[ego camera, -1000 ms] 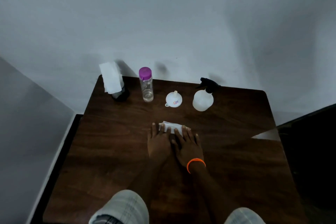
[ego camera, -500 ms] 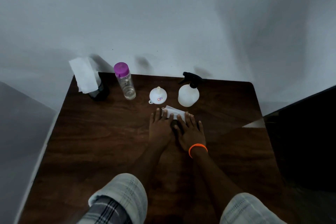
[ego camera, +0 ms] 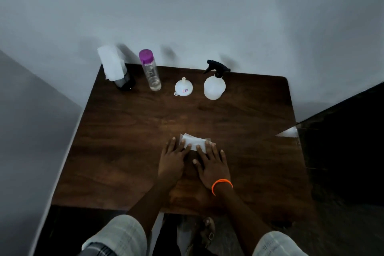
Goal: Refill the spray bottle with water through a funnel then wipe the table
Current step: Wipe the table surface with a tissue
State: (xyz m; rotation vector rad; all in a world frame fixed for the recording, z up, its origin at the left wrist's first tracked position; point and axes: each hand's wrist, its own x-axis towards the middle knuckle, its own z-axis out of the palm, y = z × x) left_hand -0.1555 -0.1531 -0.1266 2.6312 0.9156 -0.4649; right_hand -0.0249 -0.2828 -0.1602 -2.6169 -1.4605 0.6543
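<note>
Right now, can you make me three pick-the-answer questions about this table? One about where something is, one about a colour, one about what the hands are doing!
1. Where is the funnel?
A. between the water bottle and the spray bottle
B. on the floor
C. in a hand

2. What colour is the water bottle's cap?
A. green
B. purple
C. yellow

3. What are the left hand and right hand doing?
A. lifting the funnel
B. pressing flat on a white tissue
C. clapping

Answers: A, it stands between them; B, the lid is purple; B, fingers lie spread on the tissue.
</note>
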